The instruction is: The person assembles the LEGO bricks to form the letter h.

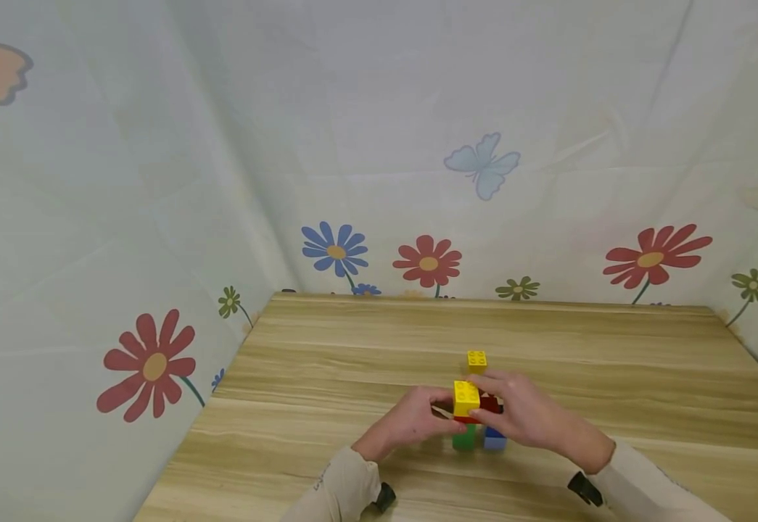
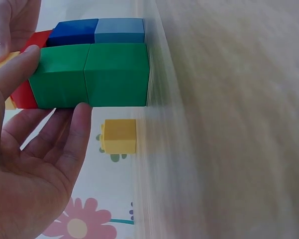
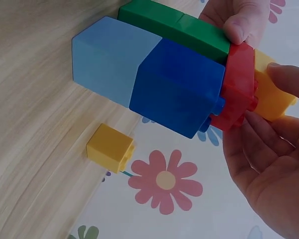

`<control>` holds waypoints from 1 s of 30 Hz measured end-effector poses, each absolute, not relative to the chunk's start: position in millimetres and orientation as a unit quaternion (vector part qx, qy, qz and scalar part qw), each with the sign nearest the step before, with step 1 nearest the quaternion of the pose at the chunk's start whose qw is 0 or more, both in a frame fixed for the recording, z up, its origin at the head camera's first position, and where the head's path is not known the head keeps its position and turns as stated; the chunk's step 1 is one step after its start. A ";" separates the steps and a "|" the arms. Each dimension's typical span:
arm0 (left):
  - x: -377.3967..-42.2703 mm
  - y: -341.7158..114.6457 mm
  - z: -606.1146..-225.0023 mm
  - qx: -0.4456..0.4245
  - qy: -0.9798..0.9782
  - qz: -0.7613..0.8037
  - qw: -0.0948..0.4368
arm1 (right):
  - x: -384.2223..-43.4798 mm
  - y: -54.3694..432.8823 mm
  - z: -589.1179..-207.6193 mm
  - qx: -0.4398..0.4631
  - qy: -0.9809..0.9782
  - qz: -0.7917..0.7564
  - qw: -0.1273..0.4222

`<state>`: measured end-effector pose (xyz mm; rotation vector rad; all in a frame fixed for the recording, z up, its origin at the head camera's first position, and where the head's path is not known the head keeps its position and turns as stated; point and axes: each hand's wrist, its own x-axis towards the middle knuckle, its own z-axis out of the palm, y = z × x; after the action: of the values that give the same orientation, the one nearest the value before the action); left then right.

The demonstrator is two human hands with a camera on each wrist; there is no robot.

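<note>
Two green bricks (image 2: pixel 117 74) are stacked beside a dark blue brick (image 3: pixel 179 84) standing on a light blue brick (image 3: pixel 112 62). A red brick (image 3: pixel 239 84) lies across the top, with a yellow brick (image 1: pixel 465 399) on its left end. My left hand (image 1: pixel 411 419) grips the upper green brick, its thumb near the seam with the red one. From the other side, my right hand (image 1: pixel 529 412) pinches the yellow brick between thumb and fingers, its fingertips close to the red brick. In the head view the hands partly cover the red brick.
Another yellow brick (image 1: pixel 476 360) stands alone on the wooden table (image 1: pixel 326 348), just beyond the stack. A flower-printed cloth (image 1: pixel 379 145) hangs behind the table and along its left side.
</note>
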<state>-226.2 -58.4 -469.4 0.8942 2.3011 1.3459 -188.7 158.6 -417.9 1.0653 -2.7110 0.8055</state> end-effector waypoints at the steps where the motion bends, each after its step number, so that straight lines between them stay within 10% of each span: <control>1: -226.1 -58.3 -469.5 0.314 0.807 0.473 0.164 | -188.4 158.8 -417.7 0.354 -0.895 0.264 0.061; 16: -226.1 -57.8 -471.9 0.315 0.800 0.482 0.166 | -186.9 157.1 -422.7 0.354 -0.898 0.245 0.091; 30: -227.6 -58.8 -471.9 0.319 0.793 0.488 0.176 | -191.7 160.2 -424.8 0.311 -0.878 0.365 -0.002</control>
<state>-227.6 -58.8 -471.9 0.9040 2.2468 1.3810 -191.7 160.2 -424.8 0.9799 -2.7607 1.1470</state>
